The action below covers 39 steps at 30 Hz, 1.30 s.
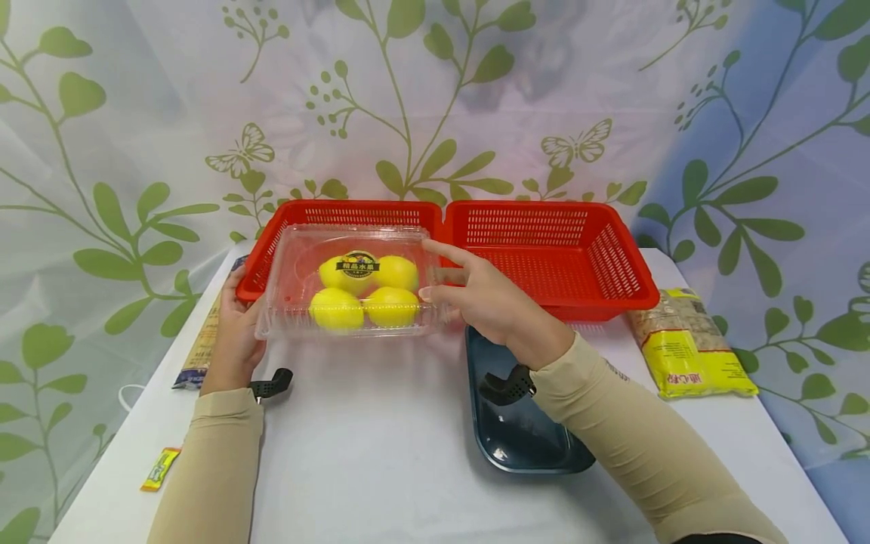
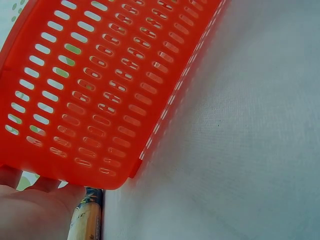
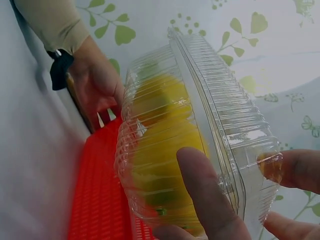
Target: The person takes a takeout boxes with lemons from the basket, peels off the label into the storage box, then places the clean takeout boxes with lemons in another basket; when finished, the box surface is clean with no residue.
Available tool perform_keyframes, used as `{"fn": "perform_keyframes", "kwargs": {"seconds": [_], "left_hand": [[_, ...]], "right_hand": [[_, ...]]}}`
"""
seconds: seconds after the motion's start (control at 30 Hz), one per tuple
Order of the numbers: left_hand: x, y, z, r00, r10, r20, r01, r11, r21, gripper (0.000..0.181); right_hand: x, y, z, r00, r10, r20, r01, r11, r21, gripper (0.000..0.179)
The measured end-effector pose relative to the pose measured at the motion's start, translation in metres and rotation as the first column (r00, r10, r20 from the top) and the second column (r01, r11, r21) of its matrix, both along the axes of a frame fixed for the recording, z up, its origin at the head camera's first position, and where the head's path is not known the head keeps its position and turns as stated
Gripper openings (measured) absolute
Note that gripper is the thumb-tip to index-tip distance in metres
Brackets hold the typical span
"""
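A clear plastic clamshell box [image 1: 292, 264] with a black label holds several lemons [image 1: 393, 308]. My right hand [image 1: 499, 298] grips the box by its right end, thumb on one side and fingers on the other, as the right wrist view shows. In the head view the box is tilted in front of the left red basket [image 1: 263, 253] and covers much of it. My left hand [image 1: 238, 336] holds that basket by its near left corner. Behind the rim [image 2: 60, 181] the left fingertips are hidden in the left wrist view.
A second red basket [image 1: 598, 308] stands to the right. In front of it lies a dark glossy tray [image 1: 530, 446], partly under the right arm. A yellow bag [image 1: 693, 355] lies at far right, another bag [image 1: 200, 351] at left, and a small packet [image 1: 160, 468] near the left edge.
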<state>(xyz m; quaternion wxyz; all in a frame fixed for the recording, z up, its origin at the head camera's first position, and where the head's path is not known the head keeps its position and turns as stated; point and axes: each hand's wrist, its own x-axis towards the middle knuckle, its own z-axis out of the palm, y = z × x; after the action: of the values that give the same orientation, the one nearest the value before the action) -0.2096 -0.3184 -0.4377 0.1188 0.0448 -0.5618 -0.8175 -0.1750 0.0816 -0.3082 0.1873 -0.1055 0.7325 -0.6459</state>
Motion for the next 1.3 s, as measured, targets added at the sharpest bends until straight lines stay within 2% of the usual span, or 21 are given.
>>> {"fn": "perform_keyframes", "kwargs": {"seconds": [0.27, 0.5, 0.6, 0.7, 0.83, 1.0, 1.3], "left_hand": [[0.006, -0.001, 0.005, 0.998, -0.008, 0.061, 0.014, 0.995, -0.096, 0.092], [0.009, 0.005, 0.015, 0.998, -0.002, 0.062, 0.005, 0.999, -0.041, 0.091], [0.007, 0.006, 0.012, 0.999, 0.01, 0.04, -0.008, 0.999, -0.039, 0.085], [0.003, 0.005, 0.006, 1.0, 0.012, -0.021, -0.012, 1.0, 0.014, 0.079], [-0.001, 0.004, -0.001, 0.997, 0.014, -0.07, -0.01, 0.999, 0.053, 0.076], [-0.002, 0.004, -0.003, 0.996, 0.012, -0.089, -0.006, 0.998, 0.07, 0.074], [-0.001, 0.005, -0.001, 0.996, 0.012, -0.084, -0.007, 0.998, 0.06, 0.074]], "right_hand": [[0.03, 0.006, -0.005, 0.998, 0.019, 0.062, -0.014, 0.997, -0.081, 0.076], [0.052, 0.013, -0.013, 0.997, 0.048, 0.056, -0.042, 0.993, -0.108, 0.077], [0.059, 0.015, -0.017, 0.997, 0.053, 0.05, -0.047, 0.993, -0.109, 0.077], [0.066, 0.016, -0.021, 0.998, 0.052, 0.043, -0.047, 0.994, -0.099, 0.078], [0.073, 0.018, -0.03, 0.998, 0.052, 0.046, -0.047, 0.994, -0.097, 0.079], [0.077, 0.02, -0.039, 0.996, 0.07, 0.061, -0.063, 0.991, -0.121, 0.079], [0.08, 0.02, -0.046, 0.995, 0.078, 0.058, -0.07, 0.989, -0.129, 0.079]]}}
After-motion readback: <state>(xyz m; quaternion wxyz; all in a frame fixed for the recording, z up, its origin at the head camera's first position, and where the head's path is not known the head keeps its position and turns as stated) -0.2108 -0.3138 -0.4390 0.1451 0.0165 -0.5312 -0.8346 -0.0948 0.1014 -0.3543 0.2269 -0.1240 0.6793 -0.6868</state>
